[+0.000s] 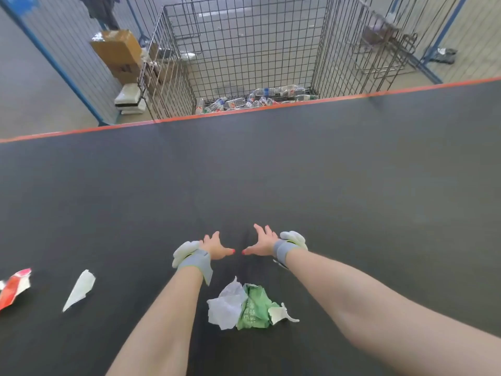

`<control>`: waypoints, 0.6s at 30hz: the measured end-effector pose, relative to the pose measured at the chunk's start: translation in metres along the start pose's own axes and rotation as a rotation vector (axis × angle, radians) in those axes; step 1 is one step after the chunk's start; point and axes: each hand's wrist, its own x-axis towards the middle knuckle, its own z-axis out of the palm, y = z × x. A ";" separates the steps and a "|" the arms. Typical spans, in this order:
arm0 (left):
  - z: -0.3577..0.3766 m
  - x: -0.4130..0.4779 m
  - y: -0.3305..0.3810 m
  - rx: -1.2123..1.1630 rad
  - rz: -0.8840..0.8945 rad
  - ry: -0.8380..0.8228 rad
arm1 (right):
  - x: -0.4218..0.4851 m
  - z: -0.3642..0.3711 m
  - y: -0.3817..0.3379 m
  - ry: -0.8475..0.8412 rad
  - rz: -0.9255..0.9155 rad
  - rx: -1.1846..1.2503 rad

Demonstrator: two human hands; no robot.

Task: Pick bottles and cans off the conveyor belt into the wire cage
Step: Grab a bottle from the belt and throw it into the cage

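Observation:
Both my arms reach forward over the dark conveyor belt (pixel 298 169). My left hand (pixel 215 246) and my right hand (pixel 261 241) are held side by side with fingers spread, thumbs pointing toward each other, and hold nothing. Grey wristbands with white gloves hanging from them sit on both wrists. Beyond the belt's orange far edge stands the wire cage (pixel 244 50); several clear plastic bottles (pixel 254 100) lie on its floor. No bottle or can shows on the belt.
Crumpled white and green wrappers (pixel 245 305) lie between my forearms. A white paper scrap (pixel 80 290) and a red-and-white wrapper (pixel 13 287) lie at the left. Cardboard boxes (pixel 119 54) and blue fencing stand behind the cage.

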 end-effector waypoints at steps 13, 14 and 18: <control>0.102 -0.072 0.004 -0.037 0.059 0.014 | -0.062 0.047 0.131 0.210 0.170 -0.134; 0.101 -0.076 0.005 -0.047 0.065 0.043 | -0.067 0.039 0.131 0.246 0.195 -0.110; 0.090 -0.077 -0.004 -0.086 0.044 0.096 | -0.062 0.026 0.098 0.279 0.119 -0.064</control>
